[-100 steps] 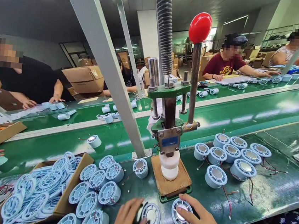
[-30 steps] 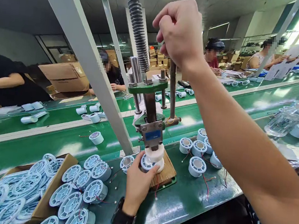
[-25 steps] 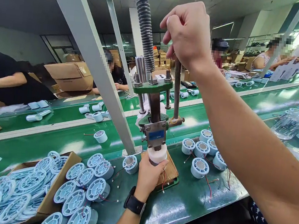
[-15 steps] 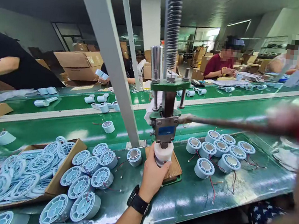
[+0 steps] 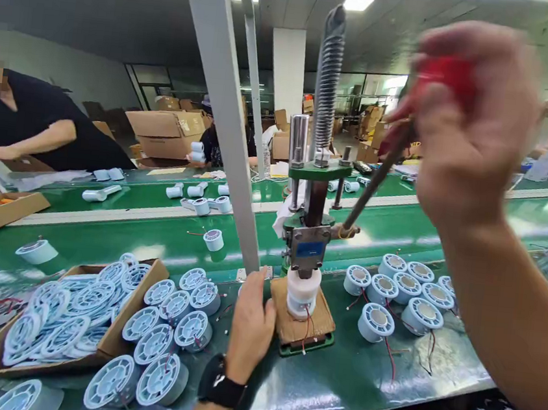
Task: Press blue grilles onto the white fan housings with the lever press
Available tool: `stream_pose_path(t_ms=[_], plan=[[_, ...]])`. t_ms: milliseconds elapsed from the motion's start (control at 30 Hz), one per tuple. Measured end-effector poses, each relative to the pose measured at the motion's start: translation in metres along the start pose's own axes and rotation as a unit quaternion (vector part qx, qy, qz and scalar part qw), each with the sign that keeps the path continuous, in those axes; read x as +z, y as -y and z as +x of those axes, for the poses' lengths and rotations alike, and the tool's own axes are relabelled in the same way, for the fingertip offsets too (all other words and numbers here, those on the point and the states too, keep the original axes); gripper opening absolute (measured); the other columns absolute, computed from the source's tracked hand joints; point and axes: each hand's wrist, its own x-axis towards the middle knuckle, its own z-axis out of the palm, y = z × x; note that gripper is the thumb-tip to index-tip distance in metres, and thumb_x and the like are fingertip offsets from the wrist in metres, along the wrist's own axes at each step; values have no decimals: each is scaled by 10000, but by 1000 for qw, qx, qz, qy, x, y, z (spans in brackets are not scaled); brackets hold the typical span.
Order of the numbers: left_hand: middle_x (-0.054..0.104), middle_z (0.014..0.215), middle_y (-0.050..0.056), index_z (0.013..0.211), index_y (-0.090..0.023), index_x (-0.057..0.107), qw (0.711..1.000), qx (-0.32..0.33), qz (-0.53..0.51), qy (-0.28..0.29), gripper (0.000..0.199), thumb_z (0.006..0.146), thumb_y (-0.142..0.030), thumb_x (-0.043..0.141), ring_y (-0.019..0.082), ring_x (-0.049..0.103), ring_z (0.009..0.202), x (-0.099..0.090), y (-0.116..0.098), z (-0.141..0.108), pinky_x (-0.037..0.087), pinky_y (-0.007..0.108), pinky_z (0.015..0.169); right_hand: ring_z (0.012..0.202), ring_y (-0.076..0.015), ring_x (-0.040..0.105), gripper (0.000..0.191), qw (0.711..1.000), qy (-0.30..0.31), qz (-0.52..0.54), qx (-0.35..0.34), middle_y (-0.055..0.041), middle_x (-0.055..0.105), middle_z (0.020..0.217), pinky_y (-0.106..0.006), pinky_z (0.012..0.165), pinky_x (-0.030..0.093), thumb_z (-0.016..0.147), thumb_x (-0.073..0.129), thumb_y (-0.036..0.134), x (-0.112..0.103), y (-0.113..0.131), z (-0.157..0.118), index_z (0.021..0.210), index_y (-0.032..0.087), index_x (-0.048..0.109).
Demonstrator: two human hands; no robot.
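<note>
My right hand (image 5: 469, 121), blurred, is closed round the red grip (image 5: 446, 83) of the press lever (image 5: 380, 174), which slants up. The hand press (image 5: 310, 235) has a white plastic pusher (image 5: 303, 281) resting over a light-blue round housing (image 5: 300, 309) with wires, on a wooden block (image 5: 323, 324). My left hand (image 5: 252, 326) is left of the block, at the post's foot, with fingers curled around another round housing. That housing is almost wholly hidden behind the hand.
Round housings with silver discs (image 5: 379, 320) stand right of the press. Open-faced housings (image 5: 156, 343) stand left, beside a cardboard box (image 5: 110, 344) of light-blue rings. A grey post (image 5: 230, 129) rises close by. Behind runs a green conveyor (image 5: 148, 231), with co-workers (image 5: 43, 115) beyond.
My right hand has swung the lever from level to steeply raised. My left hand has let go of the housing under the press and moved left to the one by the post.
</note>
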Motion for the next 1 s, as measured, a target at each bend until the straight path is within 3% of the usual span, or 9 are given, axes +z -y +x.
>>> stream_pose_path(t_ms=[100, 167, 267, 367, 467, 567, 667, 867, 1000], plan=[[480, 1447, 156, 1314, -128, 572, 997, 26, 67, 26, 546, 800, -38, 409, 350, 318, 1429, -18, 20, -1, 229, 586, 1192, 1306, -155, 473, 413, 995, -35, 77, -53, -63, 437, 1433, -237, 960, 477, 969, 428, 213, 15, -16, 21, 1368, 113, 463], [517, 1393, 179, 1282, -94, 601, 992, 36, 110, 42, 542, 807, -14, 354, 365, 405, 1361, -26, 26, -4, 301, 587, 1155, 1345, -160, 428, 429, 992, -60, 103, -39, -86, 384, 1481, -280, 1044, 454, 952, 465, 181, 35, -20, -23, 1378, 134, 451], [547, 1328, 183, 1332, -87, 552, 975, 24, 211, 57, 498, 888, -74, 327, 350, 512, 1234, -33, 23, -9, 407, 563, 1076, 1217, -189, 548, 450, 977, -145, 139, 74, -111, 494, 1365, -390, 1023, 500, 949, 455, 212, 86, -21, -133, 1394, 200, 392], [520, 1358, 185, 1409, -112, 458, 960, -11, 269, 71, 504, 908, -157, 426, 340, 529, 1233, -40, 10, -14, 459, 517, 1036, 1293, -250, 502, 692, 966, -55, 140, 210, -152, 436, 1437, -443, 1065, 467, 883, 546, 269, 138, -21, -216, 1494, 194, 229], [501, 1401, 179, 1431, -148, 429, 966, -21, 249, 71, 548, 896, -235, 513, 328, 487, 1307, -51, -6, -24, 433, 502, 1078, 1158, -229, 619, 768, 942, 15, 185, 279, -134, 572, 1315, -377, 978, 536, 855, 606, 309, 171, -20, -242, 1509, 195, 218], [518, 1406, 142, 1394, -194, 478, 970, -12, 238, 43, 493, 908, -273, 511, 275, 481, 1326, -73, -8, -29, 424, 463, 1103, 1122, -238, 637, 710, 928, -75, 172, 323, -117, 596, 1286, -377, 968, 535, 829, 659, 396, 185, -20, -249, 1447, 214, 362], [591, 1336, 112, 1305, -204, 561, 954, -15, 299, -21, 399, 938, -285, 428, 234, 539, 1270, -118, 12, -19, 454, 428, 1078, 1225, -274, 564, 696, 919, -158, 143, 331, -122, 544, 1357, -441, 1074, 448, 808, 681, 446, 185, -19, -263, 1412, 207, 431], [685, 1201, 198, 1155, -92, 634, 913, -113, 388, -62, 451, 869, -287, 344, 315, 649, 1109, -252, 78, 5, 484, 493, 994, 1138, -268, 604, 579, 949, -117, 38, 290, -94, 577, 1300, -392, 978, 506, 879, 579, 496, 174, -11, -268, 1380, 224, 480], [752, 1057, 167, 1070, -112, 682, 890, -159, 427, -3, 458, 839, -364, 377, 312, 700, 989, -289, 99, -20, 521, 449, 918, 1155, -288, 571, 604, 966, -101, -42, 233, -128, 550, 1310, -434, 952, 492, 926, 478, 390, 186, -11, -244, 1483, 222, 317]])
